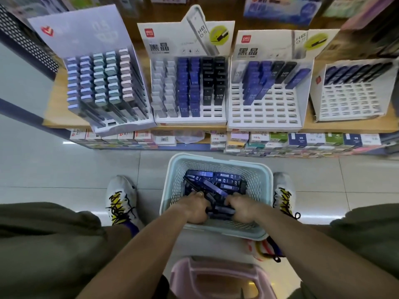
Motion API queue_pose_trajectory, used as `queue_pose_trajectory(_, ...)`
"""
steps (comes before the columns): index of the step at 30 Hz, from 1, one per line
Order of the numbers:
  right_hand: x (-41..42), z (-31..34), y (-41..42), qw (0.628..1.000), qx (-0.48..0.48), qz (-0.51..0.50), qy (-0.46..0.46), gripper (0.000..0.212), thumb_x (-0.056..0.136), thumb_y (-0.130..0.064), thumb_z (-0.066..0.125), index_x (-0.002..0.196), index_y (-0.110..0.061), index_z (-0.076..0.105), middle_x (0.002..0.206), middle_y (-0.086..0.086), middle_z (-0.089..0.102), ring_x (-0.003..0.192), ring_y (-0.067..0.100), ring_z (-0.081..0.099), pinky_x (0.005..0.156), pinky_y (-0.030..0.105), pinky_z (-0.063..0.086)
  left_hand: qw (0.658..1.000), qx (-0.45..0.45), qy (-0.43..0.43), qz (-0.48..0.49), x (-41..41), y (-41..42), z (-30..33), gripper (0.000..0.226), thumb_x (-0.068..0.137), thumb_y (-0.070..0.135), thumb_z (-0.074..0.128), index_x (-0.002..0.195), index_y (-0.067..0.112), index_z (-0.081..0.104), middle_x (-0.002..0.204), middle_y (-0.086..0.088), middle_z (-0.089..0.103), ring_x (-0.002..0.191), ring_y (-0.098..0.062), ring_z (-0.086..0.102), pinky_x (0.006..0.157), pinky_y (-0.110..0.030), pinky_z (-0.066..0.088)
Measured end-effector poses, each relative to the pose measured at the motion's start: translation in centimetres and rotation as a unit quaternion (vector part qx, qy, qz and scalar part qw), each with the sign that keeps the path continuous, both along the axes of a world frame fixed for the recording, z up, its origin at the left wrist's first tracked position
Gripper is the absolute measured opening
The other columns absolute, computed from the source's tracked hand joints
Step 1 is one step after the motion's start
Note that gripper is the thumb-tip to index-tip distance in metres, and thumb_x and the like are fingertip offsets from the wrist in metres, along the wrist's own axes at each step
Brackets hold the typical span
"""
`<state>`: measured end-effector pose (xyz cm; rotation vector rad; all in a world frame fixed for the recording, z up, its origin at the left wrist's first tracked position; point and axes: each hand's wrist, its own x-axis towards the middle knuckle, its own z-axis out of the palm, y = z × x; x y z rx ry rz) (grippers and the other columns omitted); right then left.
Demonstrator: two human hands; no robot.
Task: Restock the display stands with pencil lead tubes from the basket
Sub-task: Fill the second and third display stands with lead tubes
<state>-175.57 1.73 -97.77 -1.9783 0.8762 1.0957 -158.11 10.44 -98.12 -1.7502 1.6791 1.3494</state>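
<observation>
Head view. We see both hands down in the pale blue basket (217, 160) on the floor (64, 169), gathering pencil lead tubes (213, 180) from the dark blue and black pile that fills it. The left hand (195, 207) has its fingers curled down into the pile and appears to grip tubes, though we cannot tell how many. The right hand (243, 209) is likewise curled and grips a dark tube that lies across the gap between the two hands.

To do this step well, we judge it best to collect tubes of one colour, square them into a parallel bundle, and lift them clear of the basket wall before rising to the shelf (58, 100).

On the shelf stand four display stands. The far-left stand (103, 83) and the second stand (190, 83) look nearly full. The third stand (265, 100) shows many open slots in its lower rows, and the far-right stand (349, 98) is mostly open slots. We judge these two the likely targets.

A pink stool (216, 277) sits nearest the camera.
</observation>
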Motion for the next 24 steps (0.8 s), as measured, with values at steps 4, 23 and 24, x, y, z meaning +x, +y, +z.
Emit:
queue_pose_trajectory(4, -0.1, -0.1, 0.4, 1.000, 0.025, -0.003, -0.001, 0.054, 0.093, -0.012, 0.060, 0.144, -0.020, 0.042, 0.141, 0.008, 0.043, 0.124, 0.027, 0.049, 0.103, 0.036, 0.044, 1.000, 0.010, 0.018, 0.009, 0.1, -0.2, 0.5, 0.041, 0.091, 0.033, 0.063, 0.131, 0.034, 0.061, 0.138, -0.006, 0.052, 0.133, -0.027, 0.041, 0.111, -0.042, 0.039)
queue_pose_trajectory(23, 0.6, 1.3, 0.5, 0.987, 0.119, -0.101, 0.022, 0.070, 0.093, -0.030, 0.064, 0.153, -0.018, 0.031, 0.150, 0.006, 0.044, 0.132, 0.025, 0.046, 0.110, 0.036, 0.041, 0.908, 0.028, 0.214, 0.360, -0.5, 0.0, 1.1, 0.047, 0.082, -0.007, 0.076, 0.122, 0.014, 0.064, 0.108, -0.008, 0.064, 0.089, -0.013, 0.063, 0.065, -0.015, 0.051)
queue_pose_trajectory(24, 0.5, 1.3, 0.5, 0.986, 0.125, -0.110, 0.023, 0.069, 0.092, -0.033, 0.066, 0.151, -0.019, 0.034, 0.147, 0.005, 0.048, 0.129, 0.025, 0.050, 0.108, 0.037, 0.044, 0.904, 0.034, 0.219, 0.365, -0.5, -0.1, 1.1, 0.048, 0.081, -0.007, 0.076, 0.122, 0.015, 0.064, 0.109, -0.007, 0.065, 0.090, -0.012, 0.063, 0.064, -0.015, 0.049)
